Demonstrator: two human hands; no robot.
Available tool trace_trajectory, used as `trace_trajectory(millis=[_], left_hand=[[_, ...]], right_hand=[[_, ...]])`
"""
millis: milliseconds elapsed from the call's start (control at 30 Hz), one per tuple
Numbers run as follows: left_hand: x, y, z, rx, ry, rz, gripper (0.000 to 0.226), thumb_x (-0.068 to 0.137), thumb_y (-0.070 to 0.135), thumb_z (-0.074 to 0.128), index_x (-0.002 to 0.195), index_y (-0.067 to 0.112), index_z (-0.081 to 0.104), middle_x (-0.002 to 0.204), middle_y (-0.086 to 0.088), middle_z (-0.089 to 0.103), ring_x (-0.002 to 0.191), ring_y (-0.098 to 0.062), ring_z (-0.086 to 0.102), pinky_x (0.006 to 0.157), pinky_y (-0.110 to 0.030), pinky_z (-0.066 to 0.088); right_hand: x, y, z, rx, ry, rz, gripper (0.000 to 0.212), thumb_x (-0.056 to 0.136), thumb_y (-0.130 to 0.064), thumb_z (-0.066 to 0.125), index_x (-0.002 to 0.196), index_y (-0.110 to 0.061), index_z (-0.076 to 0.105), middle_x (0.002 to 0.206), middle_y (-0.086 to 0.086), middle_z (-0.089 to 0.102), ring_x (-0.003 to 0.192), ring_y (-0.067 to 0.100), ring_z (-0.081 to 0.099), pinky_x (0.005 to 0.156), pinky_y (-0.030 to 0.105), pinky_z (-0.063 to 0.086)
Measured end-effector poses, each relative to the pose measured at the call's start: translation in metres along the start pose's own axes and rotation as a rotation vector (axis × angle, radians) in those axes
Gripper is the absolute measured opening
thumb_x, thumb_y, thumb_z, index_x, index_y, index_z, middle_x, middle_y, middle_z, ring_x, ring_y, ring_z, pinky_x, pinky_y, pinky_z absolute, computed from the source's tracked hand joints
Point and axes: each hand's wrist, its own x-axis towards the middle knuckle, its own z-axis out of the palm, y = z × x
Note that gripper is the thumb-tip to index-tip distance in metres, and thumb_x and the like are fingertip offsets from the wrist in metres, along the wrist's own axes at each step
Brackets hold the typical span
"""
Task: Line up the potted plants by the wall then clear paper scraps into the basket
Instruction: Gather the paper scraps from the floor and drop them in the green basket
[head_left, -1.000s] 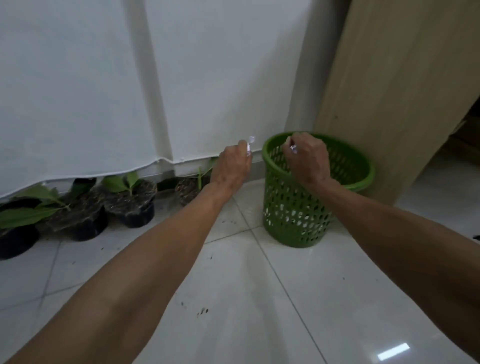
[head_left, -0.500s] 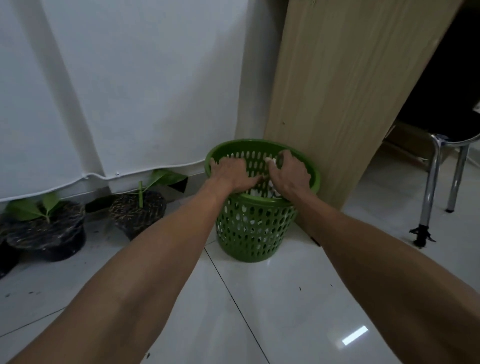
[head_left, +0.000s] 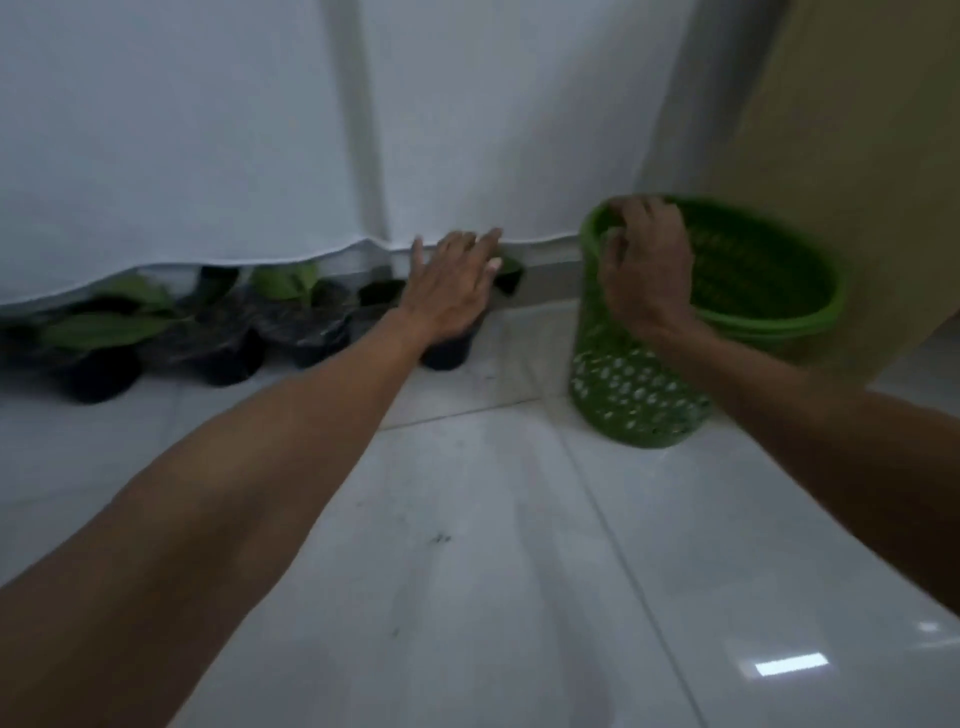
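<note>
Now left hand (head_left: 453, 288) out of the green basket (head_left: 769, 322), fingers spread flat, empty, hovering over rightmost of the potted plants (head_left: 208, 332) lined along wall under white curtain (head_left: 208, 130). Right hand (head_left: 647, 265) still at basket's near rim, fingers curled loosely, holding nothing visible. Both were over the basket earlier. Paper scraps not visible; frame blurred.

Green perforated basket (head_left: 644, 405); black pots (head_left: 228, 358); white curtain (head_left: 182, 145)
</note>
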Motion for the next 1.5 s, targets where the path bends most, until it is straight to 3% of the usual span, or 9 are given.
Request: trace_trajectory(millis=[167, 367, 467, 667, 767, 867, 1100, 1267, 1500], left_hand=[[-0.134, -0.150, -0.046, 0.196, -0.309, -0.479, 0.056, 0.104, 0.030, 0.033, 0.157, 0.023, 0.017, 0.160, -0.011, 0.027, 0.148, -0.033, 0.021, 0.116, -0.061, 0.017], [-0.303, -0.230, -0.063, 0.305, -0.647, -0.847, 0.068, 0.100, 0.024, 0.039, 0.159, 0.026, 0.006, 0.166, -0.009, 0.005, 0.153, -0.030, 0.005, 0.120, -0.055, 0.014], [-0.355, -0.240, -0.058, 0.283, -0.690, -0.962, 0.067, 0.101, 0.025, 0.039, 0.159, 0.025, 0.007, 0.166, -0.010, 0.006, 0.153, -0.031, 0.006, 0.120, -0.054, 0.014], [-0.379, -0.234, -0.038, 0.260, -0.709, -0.939, 0.066, 0.102, 0.024, 0.039, 0.159, 0.023, 0.006, 0.166, -0.014, 0.002, 0.153, -0.032, 0.005, 0.121, -0.053, 0.014], [-0.356, -0.229, -0.030, 0.254, -0.671, -0.883, 0.067, 0.102, 0.022, 0.040, 0.159, 0.023, 0.006, 0.166, -0.014, 0.003, 0.153, -0.032, 0.004, 0.121, -0.052, 0.013], [-0.315, -0.216, -0.020, 0.239, -0.619, -0.806, 0.065, 0.102, 0.024, 0.038, 0.159, 0.023, 0.005, 0.166, -0.014, 0.002, 0.153, -0.031, 0.003, 0.121, -0.052, 0.013], [-0.168, -0.139, -0.015, 0.182, -0.455, -0.538, 0.063, 0.103, 0.038, 0.040, 0.158, 0.022, 0.012, 0.165, -0.016, 0.008, 0.152, -0.034, 0.006, 0.119, -0.054, 0.018], [-0.063, -0.040, -0.023, 0.106, -0.269, -0.323, 0.059, 0.102, 0.039, 0.042, 0.155, 0.020, 0.023, 0.163, -0.016, 0.017, 0.150, -0.036, 0.013, 0.117, -0.057, 0.020], [0.012, 0.129, -0.010, 0.003, -0.204, 0.148, 0.056, 0.104, 0.035, 0.035, 0.157, 0.031, 0.017, 0.165, -0.009, 0.014, 0.151, -0.031, 0.015, 0.116, -0.060, 0.024]], right_hand=[[-0.105, -0.130, 0.077, 0.368, -0.497, -0.227, 0.021, 0.090, 0.000, 0.054, 0.103, -0.001, 0.071, 0.102, 0.022, 0.068, 0.097, 0.040, 0.060, 0.086, 0.043, 0.047], [-0.250, -0.239, 0.146, 0.410, -1.241, -0.590, 0.047, 0.102, -0.030, 0.048, 0.148, -0.022, 0.042, 0.152, 0.016, 0.040, 0.132, 0.033, 0.047, 0.109, 0.036, 0.036], [-0.287, -0.263, 0.167, 0.293, -1.250, -0.918, 0.052, 0.102, -0.038, 0.041, 0.152, -0.037, 0.028, 0.166, 0.007, 0.018, 0.139, 0.033, 0.036, 0.104, 0.046, 0.042], [-0.288, -0.255, 0.180, 0.280, -1.120, -1.243, 0.032, 0.103, -0.014, 0.038, 0.129, -0.015, 0.056, 0.139, 0.006, 0.052, 0.118, 0.031, 0.048, 0.077, 0.042, 0.053], [-0.273, -0.227, 0.178, 0.218, -1.108, -1.196, 0.026, 0.100, -0.004, 0.037, 0.109, -0.006, 0.062, 0.121, 0.009, 0.058, 0.107, 0.030, 0.052, 0.073, 0.042, 0.049], [-0.230, -0.188, 0.167, 0.105, -1.060, -1.085, 0.032, 0.098, -0.002, 0.037, 0.121, -0.007, 0.060, 0.125, 0.012, 0.056, 0.112, 0.030, 0.052, 0.087, 0.043, 0.050], [-0.054, -0.069, 0.074, -0.017, -0.457, -0.561, 0.024, 0.086, 0.007, 0.055, 0.105, 0.003, 0.069, 0.106, 0.025, 0.067, 0.087, 0.041, 0.064, 0.068, 0.045, 0.056], [0.007, 0.013, -0.007, -0.163, -0.154, -0.183, 0.024, 0.087, 0.006, 0.051, 0.106, 0.012, 0.064, 0.112, 0.030, 0.064, 0.100, 0.044, 0.058, 0.082, 0.050, 0.054], [-0.011, 0.067, -0.049, -0.241, -0.419, 0.135, 0.047, 0.104, -0.033, 0.038, 0.131, 0.001, 0.054, 0.143, 0.028, 0.048, 0.129, 0.042, 0.047, 0.113, 0.049, 0.036]])
